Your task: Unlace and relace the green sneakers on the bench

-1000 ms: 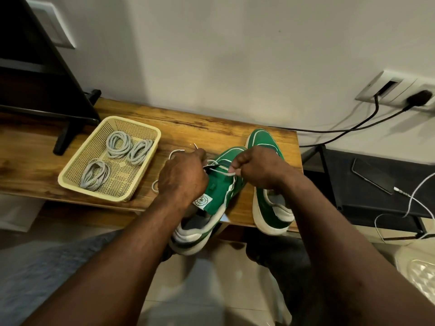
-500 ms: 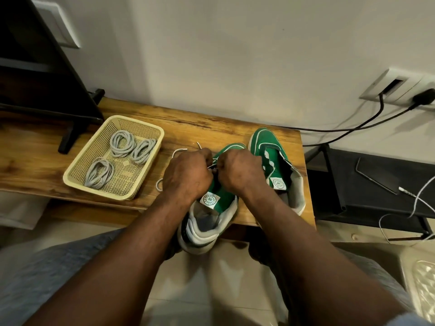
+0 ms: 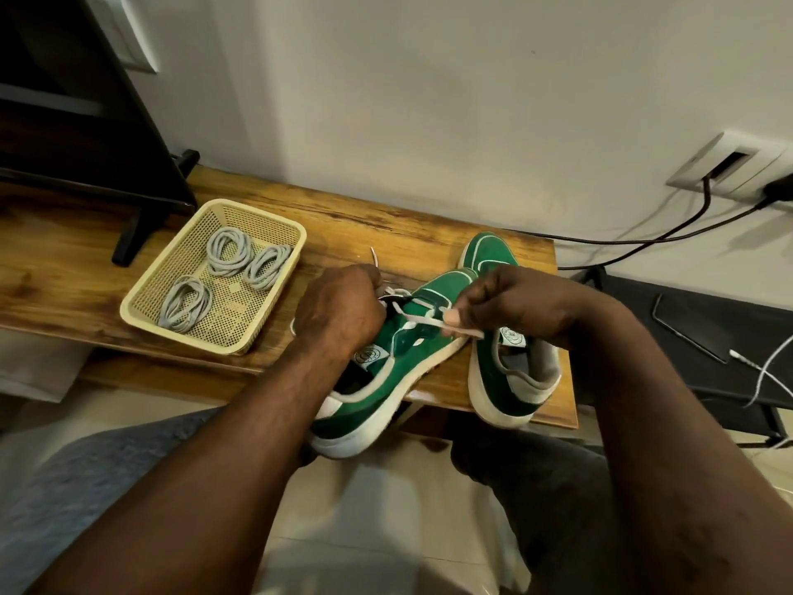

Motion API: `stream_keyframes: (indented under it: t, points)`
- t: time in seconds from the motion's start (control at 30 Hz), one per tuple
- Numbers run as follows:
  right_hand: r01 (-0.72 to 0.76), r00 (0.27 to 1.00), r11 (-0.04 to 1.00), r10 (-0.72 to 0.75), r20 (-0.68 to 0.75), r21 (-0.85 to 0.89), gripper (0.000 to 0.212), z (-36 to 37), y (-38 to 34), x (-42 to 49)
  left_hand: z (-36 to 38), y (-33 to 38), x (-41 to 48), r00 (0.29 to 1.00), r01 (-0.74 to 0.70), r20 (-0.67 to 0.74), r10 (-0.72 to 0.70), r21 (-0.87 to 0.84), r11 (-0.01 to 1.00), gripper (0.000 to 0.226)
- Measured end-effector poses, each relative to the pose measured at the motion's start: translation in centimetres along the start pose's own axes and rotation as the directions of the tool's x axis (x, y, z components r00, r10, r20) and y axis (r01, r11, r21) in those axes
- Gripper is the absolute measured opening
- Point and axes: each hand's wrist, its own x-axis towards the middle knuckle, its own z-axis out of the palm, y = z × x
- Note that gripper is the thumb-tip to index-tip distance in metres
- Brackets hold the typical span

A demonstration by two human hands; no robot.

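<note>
Two green sneakers with white soles lie on the wooden bench (image 3: 429,234). The near sneaker (image 3: 399,371) is tilted, its heel hanging over the bench's front edge. My left hand (image 3: 339,311) is curled over its tongue and grips a strand of the white lace (image 3: 418,320). My right hand (image 3: 510,302) pinches the other lace end between thumb and finger and holds it taut to the right, over the shoe. The second sneaker (image 3: 504,371) stands to the right, partly hidden by my right wrist.
A cream plastic basket (image 3: 141,311) holding three coiled grey laces sits on the bench at left. A dark screen on a stand (image 3: 128,242) is at the far left. Black cables (image 3: 643,238) run from a wall socket; a low black table with a phone (image 3: 686,332) stands at right.
My right hand has drawn the lace end out to the right, away from my left hand. The near sneaker has tilted further and the view has shifted slightly.
</note>
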Motion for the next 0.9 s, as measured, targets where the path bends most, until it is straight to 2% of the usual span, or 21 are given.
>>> stream_keyframes:
  t: [0.03,0.07,0.13,0.2,0.3,0.37,0.5,0.57,0.6,0.67,0.73,0.8,0.9]
  points:
    - [-0.066,0.995,0.998,0.064,-0.078,-0.02,0.051,0.1,0.0,0.2,-0.1,0.0,0.0,1.0,0.001,-0.001,-0.001,-0.008,1.0,0.023]
    - [-0.101,0.983,0.995,0.096,-0.158,-0.02,0.056,0.5,-0.2,0.4,-0.1,0.1,0.0,1.0,-0.002,0.001,0.002,-0.01,1.0,0.023]
    - [-0.109,0.933,0.992,0.078,-0.351,-0.07,0.044,1.7,-1.2,1.5,-0.3,0.1,-0.1,1.0,-0.008,0.007,0.008,-0.018,1.0,0.022]
    - [-0.123,0.873,0.968,0.0,-0.488,-0.22,0.037,2.9,-1.9,3.2,-0.4,0.1,-0.1,1.0,-0.011,0.009,0.012,-0.022,1.0,0.02]
    - [-0.189,0.89,0.907,-0.004,-0.457,-0.375,0.036,5.2,-2.8,5.6,-0.5,0.3,-0.2,0.999,-0.02,0.025,0.021,-0.006,1.0,0.017]
    - [-0.267,0.883,0.827,0.005,-0.469,-0.494,0.03,6.5,-3.0,6.5,-0.5,0.2,-0.2,0.999,-0.015,0.039,0.016,-0.026,1.0,0.014]
    - [-0.356,0.85,0.768,0.029,-0.527,-0.533,0.023,7.3,-3.4,7.0,-0.5,0.3,-0.4,0.999,0.007,0.038,-0.005,-0.055,0.998,0.013]
    - [-0.305,0.873,0.789,0.008,-0.487,-0.533,0.014,7.1,-3.5,6.8,-0.4,0.4,-0.4,0.999,0.019,0.036,-0.018,-0.03,0.999,0.016]
    - [-0.233,0.894,0.834,-0.018,-0.447,-0.5,0.008,6.9,-3.4,6.6,-0.5,0.4,-0.5,0.999,0.023,0.037,-0.022,-0.012,1.0,0.018]
    - [-0.029,0.93,0.931,-0.109,-0.352,-0.365,0.007,6.2,-3.2,5.8,-0.8,0.4,-0.5,1.0,0.019,0.015,-0.019,0.032,0.999,0.02]
    - [0.138,0.956,0.978,-0.173,-0.236,-0.156,0.009,5.2,-3.7,4.3,-1.1,0.2,-0.4,0.999,0.004,-0.033,-0.001,0.097,0.995,0.022]
    - [0.243,0.969,0.97,-0.242,-0.052,0.014,0.012,4.0,-4.2,2.3,-1.3,0.2,-0.2,0.998,0.001,-0.057,0.007,0.139,0.99,0.02]
    - [0.314,0.923,0.94,-0.335,0.188,0.134,0.014,2.1,-3.7,0.2,-1.2,0.2,0.1,0.998,0.015,-0.061,-0.009,0.1,0.995,0.015]
